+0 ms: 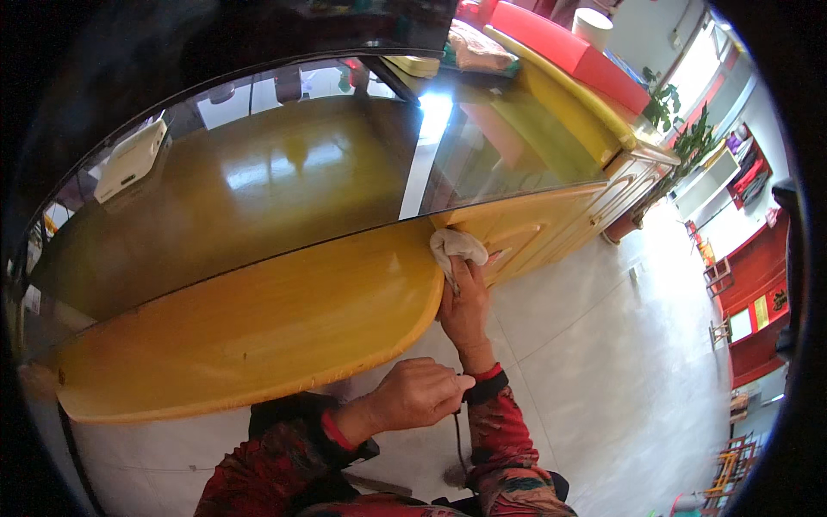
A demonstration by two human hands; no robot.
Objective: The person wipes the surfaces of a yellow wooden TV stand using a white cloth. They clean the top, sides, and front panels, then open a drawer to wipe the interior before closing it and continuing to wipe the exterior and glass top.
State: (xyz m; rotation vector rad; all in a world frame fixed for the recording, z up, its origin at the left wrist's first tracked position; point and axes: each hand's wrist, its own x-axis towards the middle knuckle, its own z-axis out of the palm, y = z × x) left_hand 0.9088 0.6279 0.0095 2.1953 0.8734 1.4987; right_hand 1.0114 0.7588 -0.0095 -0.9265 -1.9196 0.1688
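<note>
My right hand [466,315] presses a folded whitish cloth [457,249] against the rounded right end of a yellow wooden shelf [278,323], close to a cabinet's side panel. My left hand [413,393] is curled, its thumb and fingers closed at the dark cuff [488,386] of my right sleeve. A thin dark cord [460,443] hangs just below that hand. Behind the shelf stands a dark glossy glass panel [291,174], which reflects the room.
A yellow cabinet [575,210] adjoins the shelf at right. On top are a red box [575,52], a white cup [592,27] and folded cloth [481,45]. A potted plant [665,174] stands beyond it on the pale tiled floor [601,362]. Wooden stools [718,276] sit farther right.
</note>
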